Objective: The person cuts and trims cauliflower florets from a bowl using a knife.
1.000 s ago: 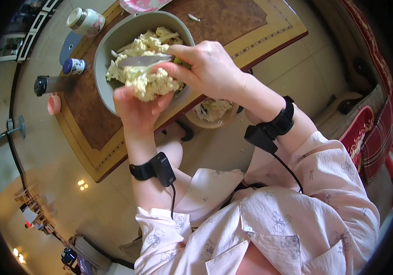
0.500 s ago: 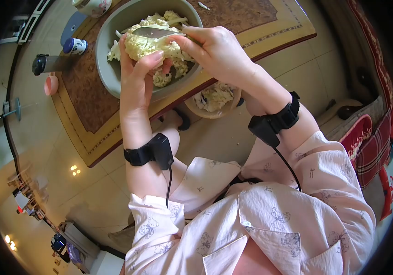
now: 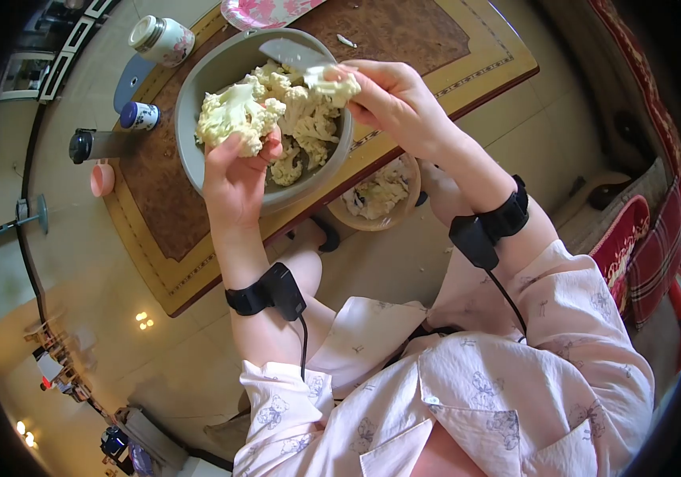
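Note:
My left hand point(image 3: 233, 181) is closed around a large pale cauliflower piece point(image 3: 235, 115), held over the left side of a grey-green basin point(image 3: 187, 139). Above the basin's right side, my right hand point(image 3: 397, 97) grips a knife, its blade point(image 3: 296, 54) pointing to the upper left. A small cauliflower floret point(image 3: 332, 84) is pinched in the same hand against the blade; the knife handle is hidden by my fingers. More cut florets point(image 3: 308, 127) lie in the basin below both hands.
The basin stands on a brown table with a yellow border point(image 3: 167, 280). Left of it are a floral jar point(image 3: 167, 44), a blue-lidded jar point(image 3: 140, 117), a dark-lidded bottle point(image 3: 106, 146) and a pink cup point(image 3: 102, 180). A bowl of scraps point(image 3: 376, 195) sits below the table edge.
The knife and my right hand have moved away from the large cauliflower piece, and a floret has come off with them. My left hand has lowered slightly. The view has shifted.

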A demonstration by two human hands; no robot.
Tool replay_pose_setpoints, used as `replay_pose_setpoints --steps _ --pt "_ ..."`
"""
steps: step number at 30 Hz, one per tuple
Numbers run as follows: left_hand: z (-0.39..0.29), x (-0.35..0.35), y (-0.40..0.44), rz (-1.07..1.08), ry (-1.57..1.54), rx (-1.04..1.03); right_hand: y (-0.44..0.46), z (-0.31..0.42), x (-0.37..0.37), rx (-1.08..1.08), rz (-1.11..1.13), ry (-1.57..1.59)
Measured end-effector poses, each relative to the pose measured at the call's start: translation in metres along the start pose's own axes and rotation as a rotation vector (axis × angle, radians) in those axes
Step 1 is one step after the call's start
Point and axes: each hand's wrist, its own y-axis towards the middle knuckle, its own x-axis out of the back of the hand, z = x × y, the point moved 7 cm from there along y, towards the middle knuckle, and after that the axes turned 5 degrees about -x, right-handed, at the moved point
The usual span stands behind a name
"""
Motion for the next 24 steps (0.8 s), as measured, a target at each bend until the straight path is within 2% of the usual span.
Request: replay_pose_setpoints --steps 1,2,4,5,7,9,11,12,13,14,15,16,17,20,24 --pt "0.001 0.000 -0.002 0.034 -0.053 -0.005 -0.005 0.002 -0.003 -0.001 0.097 0.076" --pt "0.002 0.001 -0.002 0.036 -0.053 0.001 -0.007 0.004 -0.003 -0.004 0.092 0.077" --pt "0.002 -0.006 -0.002 0.081 -0.115 0.021 -0.013 -0.004 -0.006 -0.153 0.159 0.066" --pt "0.002 -0.009 -0.003 0.078 -0.117 0.025 -0.015 -0.002 -0.007 -0.157 0.201 0.075" --pt "-0.001 -0.008 -0.003 -0.011 -0.012 0.009 -0.020 0.002 -0.006 -0.176 0.203 0.054" --pt "-0.003 -0.013 0.000 0.031 -0.086 -0.002 -0.022 0.001 -0.003 -0.191 0.203 0.031" --pt "-0.002 -0.015 0.000 0.074 -0.162 -0.009 -0.027 -0.004 -0.006 -0.212 0.400 -0.007" --pt "0.002 -0.015 0.000 0.108 -0.271 0.015 -0.031 -0.010 -0.003 -0.308 0.521 -0.138" --pt "0.004 -0.015 0.000 0.142 -0.381 0.039 -0.034 -0.003 0.000 -0.230 0.560 -0.288" --pt "0.004 -0.013 0.000 0.145 -0.380 0.038 -0.039 0.002 0.000 -0.149 0.599 -0.438" --pt "0.005 -0.011 0.000 0.140 -0.299 0.038 -0.041 0.001 0.003 -0.147 0.598 -0.439" --pt "0.006 -0.009 0.000 0.135 -0.219 0.038 -0.045 -0.008 0.005 -0.195 0.624 -0.577" --pt "0.007 -0.009 0.001 0.127 -0.265 0.051 -0.048 -0.018 0.006 -0.245 0.648 -0.715" --pt "0.008 -0.017 0.003 0.174 -0.311 0.105 -0.047 -0.032 0.004 -0.194 0.577 -0.892" --pt "0.006 -0.031 0.003 0.174 -0.276 0.078 -0.044 -0.031 -0.007 -0.071 0.546 -0.917"
